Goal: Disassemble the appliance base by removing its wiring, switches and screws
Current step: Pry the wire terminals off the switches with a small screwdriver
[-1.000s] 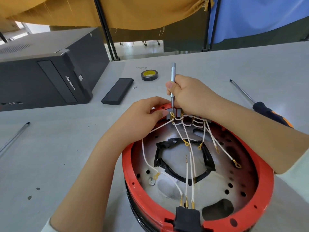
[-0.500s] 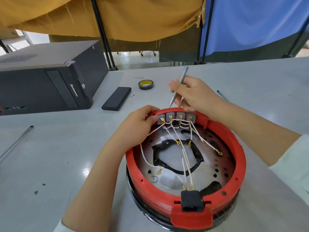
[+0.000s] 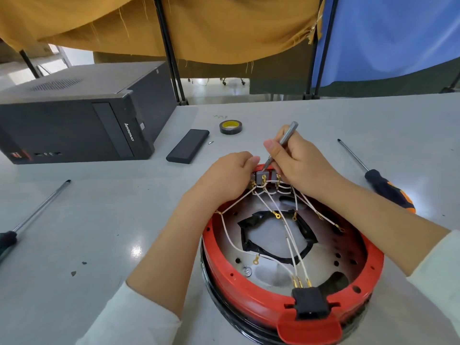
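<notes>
The round appliance base [image 3: 249, 292] with a red rim lies upside down on the table, its metal floor showing. White wires [image 3: 281, 227] with gold terminals run from grey switches [image 3: 263, 175] at the far rim to a black socket [image 3: 310, 303] at the near rim. My right hand [image 3: 298, 163] grips a thin silver screwdriver [image 3: 286, 138], tip down at the switches. My left hand [image 3: 229, 175] holds the far rim beside the switches, its fingertips hidden behind the rim.
A black computer case [image 3: 74, 128] stands at the left. A black flat box [image 3: 188, 149], a tiny bit [image 3: 210, 142] and a tape roll [image 3: 230, 127] lie beyond the base. One screwdriver [image 3: 378, 180] lies at the right, another [image 3: 37, 210] at the left.
The silver screwdriver went from upright on the switches, to lifted and tilted, and is now back down at them. The view has shifted, the base sits lower right in frame.
</notes>
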Tool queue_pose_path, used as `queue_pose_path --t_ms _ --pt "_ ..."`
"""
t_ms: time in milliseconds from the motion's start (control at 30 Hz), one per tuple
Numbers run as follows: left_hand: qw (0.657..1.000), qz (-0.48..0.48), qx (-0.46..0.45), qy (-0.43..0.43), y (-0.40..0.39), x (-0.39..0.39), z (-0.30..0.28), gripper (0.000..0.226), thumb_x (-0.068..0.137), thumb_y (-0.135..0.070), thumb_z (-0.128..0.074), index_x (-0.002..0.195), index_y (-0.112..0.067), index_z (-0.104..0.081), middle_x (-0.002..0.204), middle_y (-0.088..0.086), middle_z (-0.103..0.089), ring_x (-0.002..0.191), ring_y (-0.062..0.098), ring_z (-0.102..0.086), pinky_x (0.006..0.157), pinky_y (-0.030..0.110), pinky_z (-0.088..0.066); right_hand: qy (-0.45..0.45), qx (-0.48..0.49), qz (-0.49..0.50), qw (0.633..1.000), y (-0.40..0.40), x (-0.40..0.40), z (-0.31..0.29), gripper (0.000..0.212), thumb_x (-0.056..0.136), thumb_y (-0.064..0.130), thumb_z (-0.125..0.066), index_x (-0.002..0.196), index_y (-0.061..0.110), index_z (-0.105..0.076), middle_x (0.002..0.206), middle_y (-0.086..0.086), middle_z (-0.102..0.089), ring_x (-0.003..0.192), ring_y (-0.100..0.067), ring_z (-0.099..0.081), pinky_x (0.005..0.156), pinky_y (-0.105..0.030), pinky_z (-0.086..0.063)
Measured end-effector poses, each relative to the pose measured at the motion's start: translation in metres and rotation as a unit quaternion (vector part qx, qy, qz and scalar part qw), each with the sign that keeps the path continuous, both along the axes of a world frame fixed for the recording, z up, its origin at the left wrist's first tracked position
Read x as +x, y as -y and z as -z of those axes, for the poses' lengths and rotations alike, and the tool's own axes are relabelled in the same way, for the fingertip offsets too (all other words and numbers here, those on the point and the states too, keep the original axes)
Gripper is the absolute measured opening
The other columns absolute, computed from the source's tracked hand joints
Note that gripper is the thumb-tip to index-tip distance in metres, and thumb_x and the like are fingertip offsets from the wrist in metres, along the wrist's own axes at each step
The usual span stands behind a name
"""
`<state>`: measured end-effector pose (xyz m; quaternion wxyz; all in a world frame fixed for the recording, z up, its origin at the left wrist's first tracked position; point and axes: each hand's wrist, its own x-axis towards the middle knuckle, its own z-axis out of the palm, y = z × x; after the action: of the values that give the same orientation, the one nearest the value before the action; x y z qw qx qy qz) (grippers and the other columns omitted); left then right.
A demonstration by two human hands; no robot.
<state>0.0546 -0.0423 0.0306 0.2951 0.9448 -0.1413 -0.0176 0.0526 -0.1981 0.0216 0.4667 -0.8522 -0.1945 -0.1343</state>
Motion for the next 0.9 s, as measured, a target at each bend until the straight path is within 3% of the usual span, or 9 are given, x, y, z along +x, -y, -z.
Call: queue_pose_path --t_ms 67,167,267,500,567,667,733,800,900 --pt "1.000 0.013 -0.015 0.000 0.002 0.002 0.006 0.037 0.102 -0.033 -0.031 0.092 -0.007 -0.055 0.076 0.001 -0.054 0.085 0.023 -0.053 0.072 0.031 -0.036 0.001 0.001 0.001 1.000 0.001 0.001 0.000 0.022 0.097 0.038 -0.043 0.078 0.029 -0.039 0.056 0.008 -0.050 0.045 0.001 -0.050 0.055 -0.022 -0.036" --pt "0.999 0.017 -0.031 0.007 -0.003 0.005 0.011 0.037 0.102 -0.034 -0.031 0.102 -0.010 -0.060 0.090 0.005 -0.062 0.088 0.021 -0.055 0.077 0.032 -0.040 0.016 -0.018 -0.003 1.000 0.001 0.001 0.002 0.022 0.097 0.039 -0.042 0.077 0.030 -0.039 0.056 0.007 -0.051 0.047 0.000 -0.050 0.054 -0.018 -0.038" --pt "0.999 0.017 -0.035 0.023 -0.004 0.006 0.013 0.036 0.101 -0.034 -0.032 0.102 -0.011 -0.061 0.093 0.007 -0.064 0.088 0.021 -0.055 0.074 0.030 -0.039 0.030 -0.023 -0.014 0.999 0.001 0.001 0.002 0.023 0.097 0.038 -0.043 0.076 0.031 -0.039 0.055 0.007 -0.050 0.048 -0.002 -0.050 0.051 -0.014 -0.039" --pt "0.999 0.019 -0.024 0.042 -0.003 0.005 0.013 0.035 0.102 -0.033 -0.032 0.099 -0.011 -0.059 0.085 0.005 -0.060 0.083 0.021 -0.053 0.073 0.032 -0.039 0.040 -0.088 0.004 0.995 -0.004 0.000 -0.002 0.022 0.096 0.041 -0.042 0.077 0.032 -0.037 0.061 0.002 -0.052 0.056 -0.012 -0.052 0.057 -0.030 -0.042" --pt "0.999 0.024 -0.022 0.042 -0.002 0.006 0.013 0.035 0.102 -0.033 -0.031 0.099 -0.010 -0.059 0.083 0.005 -0.059 0.081 0.020 -0.052 0.070 0.031 -0.037 0.008 -0.069 0.013 0.997 -0.005 0.003 -0.005 0.022 0.097 0.038 -0.043 0.078 0.030 -0.037 0.061 0.003 -0.052 0.053 -0.007 -0.053 0.054 -0.030 -0.041" --pt "0.999 0.027 -0.018 0.043 -0.003 0.006 0.013 0.033 0.102 -0.033 -0.031 0.095 -0.013 -0.057 0.076 0.002 -0.055 0.078 0.020 -0.050 0.066 0.031 -0.034 -0.053 -0.059 0.015 0.997 -0.007 0.012 -0.012 0.022 0.099 0.036 -0.042 0.079 0.027 -0.038 0.056 0.006 -0.047 0.038 0.003 -0.048 0.046 -0.016 -0.035" --pt "0.999 0.025 -0.015 0.043 -0.004 0.006 0.013 0.031 0.102 -0.032 -0.031 0.089 -0.017 -0.055 0.075 0.002 -0.055 0.077 0.020 -0.050 0.065 0.031 -0.034 -0.092 -0.072 0.016 0.993 -0.009 0.018 -0.016 0.023 0.100 0.035 -0.040 0.079 0.024 -0.038 0.057 0.002 -0.046 0.030 0.000 -0.045 0.034 -0.011 -0.030" --pt "0.999 0.024 -0.015 0.043 -0.004 0.005 0.013 0.031 0.102 -0.032 -0.032 0.078 -0.023 -0.050 0.073 0.002 -0.056 0.075 0.019 -0.049 0.064 0.031 -0.033 -0.141 -0.063 0.007 0.988 -0.010 0.023 -0.018 0.024 0.100 0.036 -0.039 0.081 0.020 -0.039 0.057 -0.003 -0.047 0.023 -0.007 -0.036 0.029 -0.016 -0.028" --pt "0.999 0.020 -0.017 0.039 -0.004 0.005 0.013 0.033 0.102 -0.033 -0.031 0.091 -0.015 -0.056 0.081 0.006 -0.059 0.079 0.021 -0.050 0.066 0.031 -0.034 -0.209 -0.036 -0.013 0.977 -0.011 0.029 -0.021 0.027 0.101 0.035 -0.038 0.082 0.017 -0.039 0.056 -0.005 -0.044 0.023 -0.009 -0.029 0.028 -0.015 -0.025"
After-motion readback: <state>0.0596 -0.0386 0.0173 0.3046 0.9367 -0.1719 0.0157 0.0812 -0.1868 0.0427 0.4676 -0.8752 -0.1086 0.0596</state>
